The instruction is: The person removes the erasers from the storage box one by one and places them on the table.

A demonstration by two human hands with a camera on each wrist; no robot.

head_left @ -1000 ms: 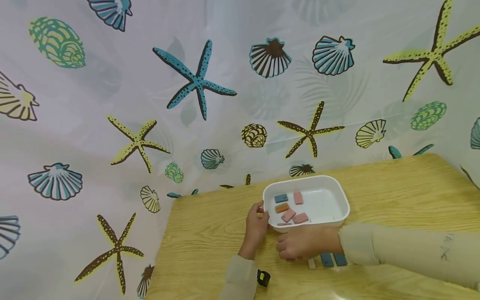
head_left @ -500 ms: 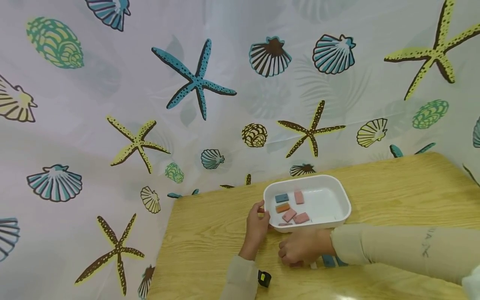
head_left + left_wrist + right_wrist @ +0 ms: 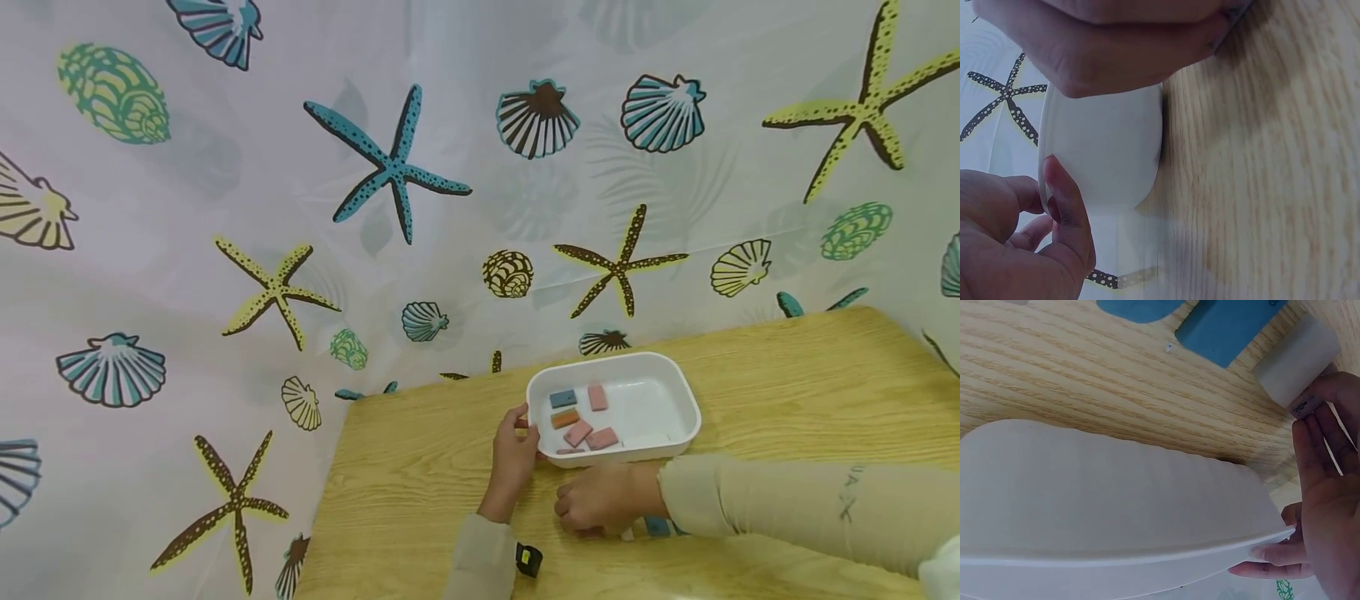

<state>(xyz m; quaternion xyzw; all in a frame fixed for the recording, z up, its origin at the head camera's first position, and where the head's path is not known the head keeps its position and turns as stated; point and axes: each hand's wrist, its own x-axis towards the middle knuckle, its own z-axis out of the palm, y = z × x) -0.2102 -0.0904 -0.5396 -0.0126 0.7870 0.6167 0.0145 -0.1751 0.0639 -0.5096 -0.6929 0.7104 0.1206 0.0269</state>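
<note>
A white tray (image 3: pixel 678 398) stands on the wooden table (image 3: pixel 420 467) with several small pink, blue and orange blocks (image 3: pixel 577 431) in its left half. My left hand (image 3: pixel 513 454) grips the tray's left rim, thumb (image 3: pixel 1067 209) against the tray's wall (image 3: pixel 1107 147). My right hand (image 3: pixel 606 507) lies on the table just in front of the tray. Its fingertips (image 3: pixel 1313 406) touch the end of a white block (image 3: pixel 1296 361). Two blue blocks (image 3: pixel 1225 325) lie beside it, partly hidden under my wrist in the head view.
A curtain printed with starfish and shells (image 3: pixel 390 167) hangs close behind and to the left of the table. The table's left edge (image 3: pixel 322 492) is near my left hand. Bare tabletop stretches to the right of the tray (image 3: pixel 810 383).
My right hand has slid a little to the left and nearer to me along the table in front of the tray. The left hand and the tray have stayed put.
</note>
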